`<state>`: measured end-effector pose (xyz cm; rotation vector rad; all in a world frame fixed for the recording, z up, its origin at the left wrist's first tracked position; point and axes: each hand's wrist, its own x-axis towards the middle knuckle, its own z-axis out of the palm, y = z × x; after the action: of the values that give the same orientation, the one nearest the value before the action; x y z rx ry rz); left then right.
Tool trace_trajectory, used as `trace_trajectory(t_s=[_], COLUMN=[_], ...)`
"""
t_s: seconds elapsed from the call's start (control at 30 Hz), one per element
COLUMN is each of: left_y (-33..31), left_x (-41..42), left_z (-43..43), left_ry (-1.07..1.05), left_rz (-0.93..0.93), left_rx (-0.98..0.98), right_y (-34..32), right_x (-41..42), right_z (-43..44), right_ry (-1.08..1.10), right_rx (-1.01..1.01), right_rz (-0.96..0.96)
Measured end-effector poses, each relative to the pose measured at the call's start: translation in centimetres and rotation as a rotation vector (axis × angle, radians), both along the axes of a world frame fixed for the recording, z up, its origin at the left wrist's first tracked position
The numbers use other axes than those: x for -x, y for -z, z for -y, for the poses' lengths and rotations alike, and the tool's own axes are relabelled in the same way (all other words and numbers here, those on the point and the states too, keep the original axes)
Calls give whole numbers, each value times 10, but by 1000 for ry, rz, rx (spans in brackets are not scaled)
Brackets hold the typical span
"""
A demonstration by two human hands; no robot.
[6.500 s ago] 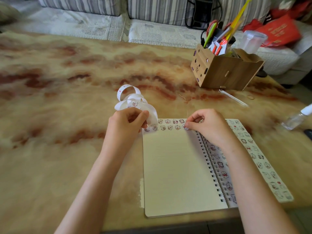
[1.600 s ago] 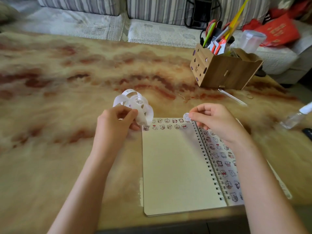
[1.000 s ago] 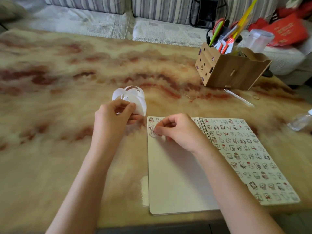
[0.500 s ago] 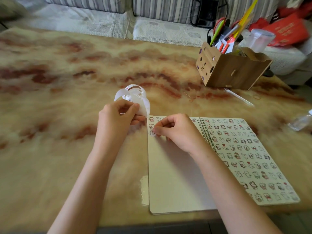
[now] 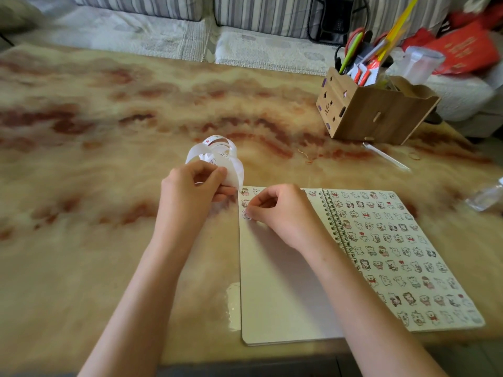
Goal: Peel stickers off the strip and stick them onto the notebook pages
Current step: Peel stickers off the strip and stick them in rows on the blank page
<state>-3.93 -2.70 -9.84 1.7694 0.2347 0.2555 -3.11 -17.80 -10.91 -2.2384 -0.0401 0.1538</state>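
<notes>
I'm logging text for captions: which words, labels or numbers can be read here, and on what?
No text reads for certain.
On the wooden pen box: a cut-out sign, shape unclear.
On the red bag: gold print, too blurred.
On the stickers in the notebook: cartoon figures, no legible words.
On the sticker strip in the left hand: red marks, too small.

The tabletop (image 5: 95, 110) is cream marble veined in rusty red-brown, the curled sticker strip (image 5: 217, 156) white with tiny printed figures, the spiral notebook (image 5: 277, 295) cream with rows of small red-and-brown cartoon stickers (image 5: 408, 254) across its right page, the desk organiser (image 5: 375, 115) pale wood-brown, the sofa cushions (image 5: 272, 9) grey-and-white striped.
</notes>
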Motion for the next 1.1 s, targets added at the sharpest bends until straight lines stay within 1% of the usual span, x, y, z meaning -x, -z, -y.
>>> trace_trajectory(t_s=[0.17,0.57,0.73,0.83,0.9,1.0,1.1], left_y=[1,-1,-1,-2,-2,-4,-7], left_x=[0,1,2,3,3,4,6], left_z=[0,0,1,2,2,3,4], left_ry=[0,3,2,0,-3,-7,-11], left_rz=[0,-2,-5,-6,-9,-2,15], left_rx=[4,33,23,21,10,-26,-90], right_y=[2,6,6,6,5,5,7], right_x=[2,-2,-4,-3,-2,-1,-1], right_z=[0,2,4,3,2,0,2], right_ry=[-8,3,15,14,11,5,17], right_rx=[18,26,75,38,43,120,101], right_rz=[37,37,78,72,67,102,117])
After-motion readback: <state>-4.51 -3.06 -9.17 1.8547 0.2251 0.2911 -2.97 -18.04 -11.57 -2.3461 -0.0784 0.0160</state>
